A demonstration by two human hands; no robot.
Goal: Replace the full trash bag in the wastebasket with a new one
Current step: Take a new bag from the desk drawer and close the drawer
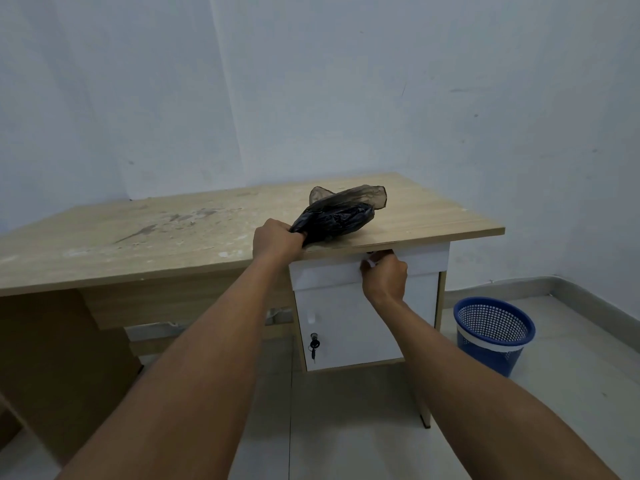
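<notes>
A crumpled black trash bag lies on the wooden desk near its front right edge. My left hand grips the bag's near end at the desk edge. My right hand is closed on the small white handle of the white drawer just under the desktop. A blue mesh wastebasket stands on the floor to the right of the desk; a white band shows inside its rim.
Below the drawer is a white cabinet door with a key in its lock. White walls stand behind the desk and to the right. Light floor tiles stretch around the wastebasket.
</notes>
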